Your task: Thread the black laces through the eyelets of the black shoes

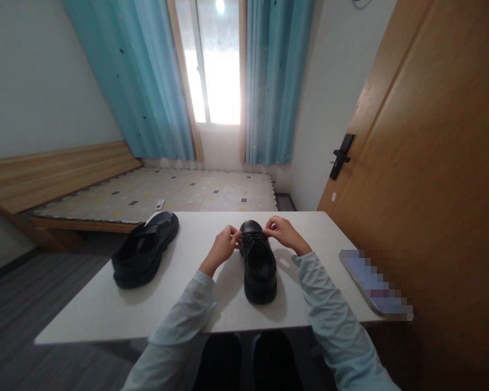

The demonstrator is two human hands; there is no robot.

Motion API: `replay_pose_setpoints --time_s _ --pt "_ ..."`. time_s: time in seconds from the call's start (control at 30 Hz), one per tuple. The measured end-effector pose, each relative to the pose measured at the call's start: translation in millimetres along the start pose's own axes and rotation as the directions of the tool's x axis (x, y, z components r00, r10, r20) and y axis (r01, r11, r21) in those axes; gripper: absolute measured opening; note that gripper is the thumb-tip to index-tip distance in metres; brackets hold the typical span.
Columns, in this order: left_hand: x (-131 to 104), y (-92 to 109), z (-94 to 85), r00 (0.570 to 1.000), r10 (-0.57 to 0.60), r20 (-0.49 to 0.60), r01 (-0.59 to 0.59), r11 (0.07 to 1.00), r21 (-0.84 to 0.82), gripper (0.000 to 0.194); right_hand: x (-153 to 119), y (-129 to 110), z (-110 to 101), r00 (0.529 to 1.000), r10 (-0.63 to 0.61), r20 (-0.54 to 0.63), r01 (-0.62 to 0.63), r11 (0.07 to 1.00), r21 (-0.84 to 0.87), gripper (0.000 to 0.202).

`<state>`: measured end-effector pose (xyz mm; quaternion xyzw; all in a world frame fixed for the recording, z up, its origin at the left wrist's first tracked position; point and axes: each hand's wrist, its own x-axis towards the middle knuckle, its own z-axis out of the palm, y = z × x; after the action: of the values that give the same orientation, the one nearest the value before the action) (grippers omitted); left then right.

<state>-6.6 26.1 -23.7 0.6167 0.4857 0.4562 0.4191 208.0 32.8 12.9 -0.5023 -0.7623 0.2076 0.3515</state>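
A black lace-up shoe stands upright on the white table in front of me, its toe pointing away and its opening towards me. My left hand is at the left side of its laces, fingers pinched on a shoelace. On the other side my right hand pinches the lace near the toe, thumb and fingertips together. The lace ends between the fingers are too small to make out clearly. Further left, a second black shoe rests on the table, apart from both hands.
The white table spans the front. A blurred flat object lies at its right edge, beside a wooden door. Behind stands a bed with a small white device on it, below blue curtains.
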Motion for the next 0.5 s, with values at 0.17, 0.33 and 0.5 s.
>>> replay_pose_setpoints --time_s 0.17,0.33,0.5 --pt "-2 5 -3.8 0.998 0.055 -0.012 -0.052 0.985 0.167 0.021 -1 -2 0 1.000 -0.007 0.007 0.007 0.999 -0.044 0.014" --pt "-6 13 -6.4 0.965 0.262 -0.022 -0.226 0.871 0.437 0.018 -1 -2 -3 0.999 -0.014 0.035 0.014 1.000 0.002 0.015" --pt "-8 18 -6.7 0.940 0.340 0.037 -0.327 0.858 0.396 0.010 -3 -5 -4 0.997 -0.043 0.067 0.032 0.987 0.155 0.005"
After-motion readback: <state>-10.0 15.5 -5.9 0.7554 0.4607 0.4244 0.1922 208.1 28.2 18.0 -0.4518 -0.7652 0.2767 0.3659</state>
